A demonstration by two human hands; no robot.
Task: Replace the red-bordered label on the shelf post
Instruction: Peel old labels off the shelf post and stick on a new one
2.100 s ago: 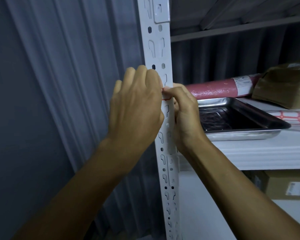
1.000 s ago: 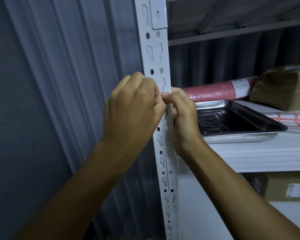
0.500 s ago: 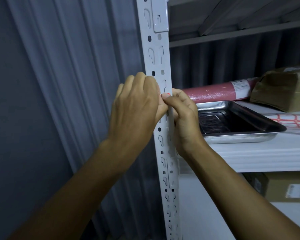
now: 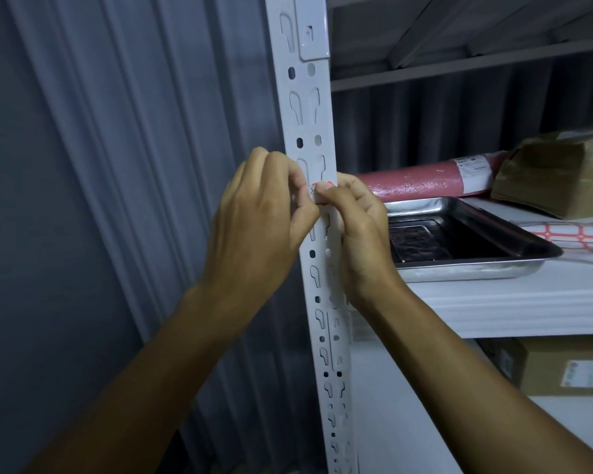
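A white slotted shelf post runs up the middle of the head view. A small red-bordered label sits on the post's front face at hand height, mostly covered by fingers. My left hand comes from the left of the post, thumb and fingers curled onto the label's left edge. My right hand wraps the post's right side, and its thumb presses on the label from the right. Only the label's red top edge and some handwriting show.
A steel tray lies on the white shelf right of the post. Behind it are a pink roll, a brown wrapped parcel and a sheet of red-bordered labels. A cardboard box sits below. Grey corrugated wall lies to the left.
Both hands stayed at the label on the post. My fingers have shifted a little, exposing more of the label's red edge and writing between the thumbs.
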